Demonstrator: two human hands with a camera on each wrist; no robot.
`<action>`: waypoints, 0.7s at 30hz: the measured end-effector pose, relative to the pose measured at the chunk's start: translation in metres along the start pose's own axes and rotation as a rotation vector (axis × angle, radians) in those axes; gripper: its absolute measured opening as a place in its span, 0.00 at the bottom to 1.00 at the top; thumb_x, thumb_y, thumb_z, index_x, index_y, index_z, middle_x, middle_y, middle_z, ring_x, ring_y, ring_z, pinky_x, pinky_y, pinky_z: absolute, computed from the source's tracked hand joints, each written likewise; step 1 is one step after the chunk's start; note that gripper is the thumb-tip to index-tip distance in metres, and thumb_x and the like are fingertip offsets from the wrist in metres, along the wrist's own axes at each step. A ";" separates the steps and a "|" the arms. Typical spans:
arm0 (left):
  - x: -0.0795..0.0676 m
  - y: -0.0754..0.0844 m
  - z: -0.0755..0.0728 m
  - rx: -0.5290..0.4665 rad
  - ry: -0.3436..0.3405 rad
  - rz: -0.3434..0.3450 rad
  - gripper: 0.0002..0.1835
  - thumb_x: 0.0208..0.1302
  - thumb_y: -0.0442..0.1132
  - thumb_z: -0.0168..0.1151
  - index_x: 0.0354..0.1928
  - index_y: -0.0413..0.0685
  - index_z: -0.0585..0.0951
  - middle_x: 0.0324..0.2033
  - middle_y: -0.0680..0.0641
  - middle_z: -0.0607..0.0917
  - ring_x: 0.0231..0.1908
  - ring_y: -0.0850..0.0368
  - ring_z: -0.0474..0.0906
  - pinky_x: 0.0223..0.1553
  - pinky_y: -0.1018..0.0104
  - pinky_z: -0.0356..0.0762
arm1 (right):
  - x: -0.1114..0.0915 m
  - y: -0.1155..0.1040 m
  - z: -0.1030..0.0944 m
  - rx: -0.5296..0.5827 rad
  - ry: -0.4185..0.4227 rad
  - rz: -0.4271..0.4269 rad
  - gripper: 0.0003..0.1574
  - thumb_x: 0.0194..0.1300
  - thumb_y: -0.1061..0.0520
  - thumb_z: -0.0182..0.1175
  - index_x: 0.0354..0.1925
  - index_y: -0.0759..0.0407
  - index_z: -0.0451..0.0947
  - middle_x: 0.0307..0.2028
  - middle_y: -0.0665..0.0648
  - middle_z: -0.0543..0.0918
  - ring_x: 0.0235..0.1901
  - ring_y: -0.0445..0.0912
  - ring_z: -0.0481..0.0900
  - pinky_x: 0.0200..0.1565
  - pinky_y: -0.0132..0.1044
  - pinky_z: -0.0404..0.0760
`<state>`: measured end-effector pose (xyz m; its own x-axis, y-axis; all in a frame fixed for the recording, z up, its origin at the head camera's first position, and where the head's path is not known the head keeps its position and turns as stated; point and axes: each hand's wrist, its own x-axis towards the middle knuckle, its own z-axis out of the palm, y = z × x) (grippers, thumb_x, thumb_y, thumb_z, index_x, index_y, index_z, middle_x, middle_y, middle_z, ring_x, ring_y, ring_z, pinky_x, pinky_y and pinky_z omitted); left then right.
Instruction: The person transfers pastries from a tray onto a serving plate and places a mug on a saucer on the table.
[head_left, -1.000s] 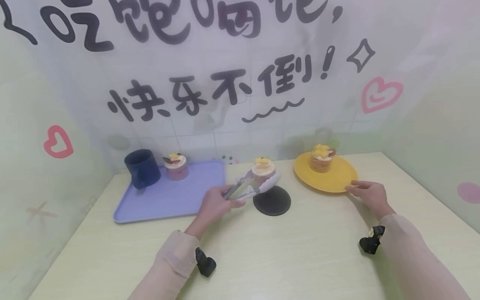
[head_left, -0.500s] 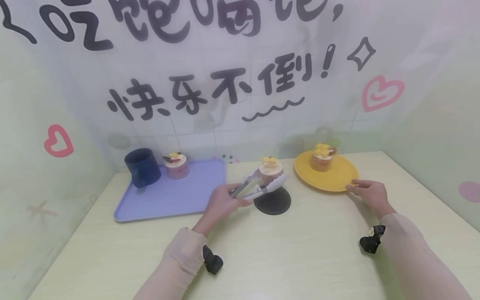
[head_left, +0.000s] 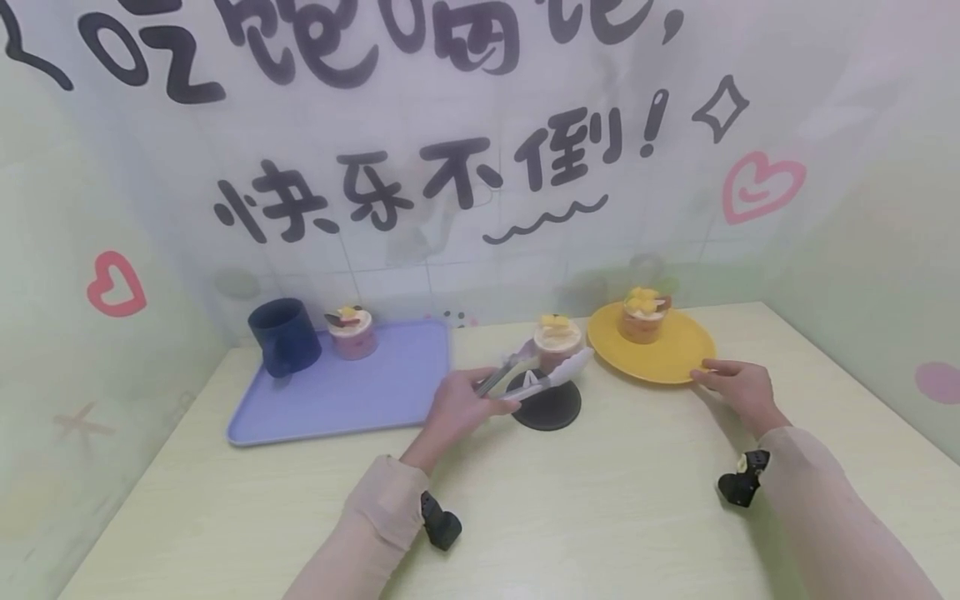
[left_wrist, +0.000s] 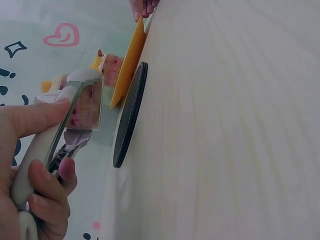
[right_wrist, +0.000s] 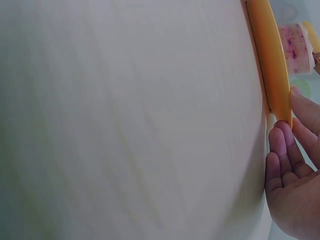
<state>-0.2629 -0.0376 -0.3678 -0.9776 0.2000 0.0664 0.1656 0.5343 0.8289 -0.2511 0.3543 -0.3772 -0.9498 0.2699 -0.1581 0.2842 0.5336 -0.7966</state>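
Note:
My left hand (head_left: 463, 407) grips a pair of tongs (left_wrist: 42, 150) with pale tips. Between those tips is a small dessert cup (head_left: 558, 350) of layered cake with white cream and yellow fruit on top. The cup stays upright, raised above the table over the back of a round black coaster (head_left: 546, 410). On the right, my right hand (head_left: 738, 393) pinches the near right rim of a yellow plate (head_left: 678, 350), thumb on top and fingers beneath, as the right wrist view shows. A similar dessert cup (head_left: 642, 321) stands on that plate.
A lilac tray (head_left: 360, 404) lies at the left, carrying a dark blue mug (head_left: 285, 335) and another dessert cup (head_left: 352, 335). Walls rise close behind the table (head_left: 585, 500) and at both sides.
The left hand has moved right with the tongs and the dessert cup, from the coaster's left side toward the yellow plate. The right hand and plate have stayed in place.

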 end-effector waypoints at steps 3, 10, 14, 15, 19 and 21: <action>0.001 0.003 0.003 -0.006 -0.004 0.009 0.30 0.39 0.48 0.75 0.50 0.52 0.81 0.16 0.51 0.77 0.17 0.58 0.71 0.20 0.66 0.68 | 0.000 0.000 0.000 -0.001 -0.002 0.009 0.46 0.60 0.39 0.57 0.64 0.68 0.59 0.62 0.72 0.59 0.63 0.66 0.51 0.59 0.56 0.56; 0.003 0.007 0.010 -0.002 -0.013 0.031 0.31 0.40 0.48 0.74 0.51 0.49 0.80 0.19 0.51 0.78 0.18 0.59 0.71 0.21 0.66 0.68 | -0.002 -0.001 -0.001 0.001 -0.004 0.010 0.46 0.60 0.39 0.57 0.64 0.69 0.59 0.62 0.72 0.59 0.63 0.66 0.51 0.59 0.56 0.56; 0.003 0.009 0.014 0.008 -0.018 0.048 0.31 0.41 0.49 0.74 0.52 0.49 0.80 0.23 0.50 0.80 0.20 0.59 0.72 0.23 0.66 0.69 | -0.002 -0.002 0.000 0.002 0.001 0.004 0.46 0.60 0.40 0.57 0.63 0.69 0.59 0.62 0.72 0.59 0.63 0.66 0.51 0.59 0.55 0.56; 0.003 0.010 0.014 0.010 -0.019 0.052 0.31 0.41 0.49 0.73 0.52 0.49 0.80 0.25 0.50 0.81 0.21 0.58 0.72 0.24 0.65 0.69 | -0.003 -0.002 0.000 0.002 0.002 0.004 0.45 0.60 0.40 0.57 0.63 0.69 0.59 0.62 0.72 0.59 0.63 0.66 0.51 0.59 0.55 0.56; 0.002 0.014 0.016 0.005 -0.033 0.050 0.31 0.40 0.49 0.74 0.52 0.50 0.80 0.33 0.49 0.83 0.24 0.58 0.74 0.26 0.64 0.70 | -0.002 -0.002 0.000 0.010 0.002 0.006 0.46 0.60 0.40 0.58 0.63 0.69 0.59 0.62 0.72 0.60 0.63 0.65 0.51 0.59 0.55 0.56; 0.002 0.016 0.018 0.013 -0.035 0.052 0.31 0.40 0.50 0.74 0.51 0.51 0.80 0.34 0.49 0.83 0.26 0.57 0.74 0.27 0.64 0.70 | -0.002 -0.001 0.000 0.008 0.001 0.009 0.46 0.60 0.39 0.58 0.64 0.69 0.59 0.62 0.71 0.60 0.63 0.65 0.51 0.59 0.55 0.56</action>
<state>-0.2601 -0.0143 -0.3647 -0.9624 0.2565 0.0894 0.2179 0.5328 0.8177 -0.2498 0.3531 -0.3762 -0.9472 0.2751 -0.1649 0.2916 0.5243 -0.8000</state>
